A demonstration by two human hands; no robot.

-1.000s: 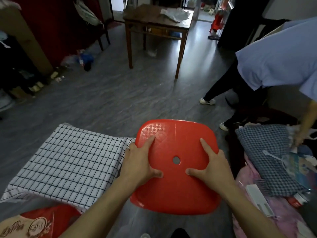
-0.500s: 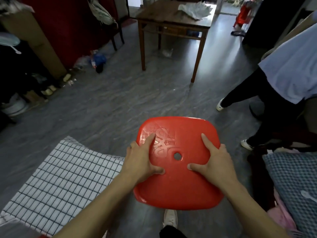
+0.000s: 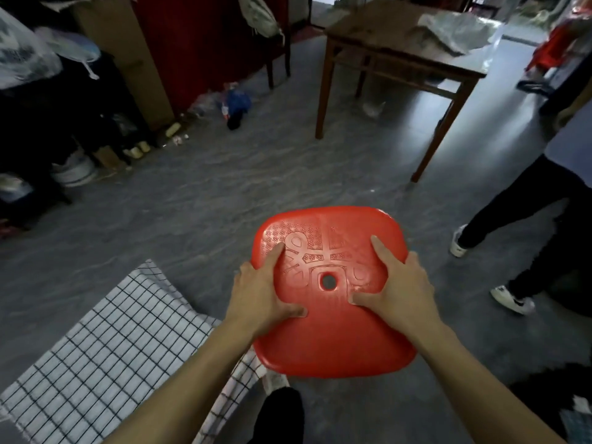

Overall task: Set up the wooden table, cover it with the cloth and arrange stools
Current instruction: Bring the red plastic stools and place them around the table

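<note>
A red plastic stool (image 3: 333,344) with a knot pattern and a centre hole in its seat hangs in front of me above the floor. My left hand (image 3: 261,293) grips the seat's left edge and my right hand (image 3: 397,283) grips its right edge, thumbs and forefingers on top. The wooden table (image 3: 381,40) stands ahead at the far right, with a crumpled pale cloth (image 3: 455,30) lying on it. The stool's legs are hidden under the seat.
A black-and-white checked fabric (image 3: 105,347) covers something low at my left. Another person's legs (image 3: 519,206) stand at the right. Shelves, bags and shoes (image 3: 48,123) crowd the left wall. A blue bag (image 3: 237,104) lies on the grey floor.
I have walked forward with the stool: the table looms larger and closer, the checked fabric slid back to the lower left, and the other person shifted toward the right edge.
</note>
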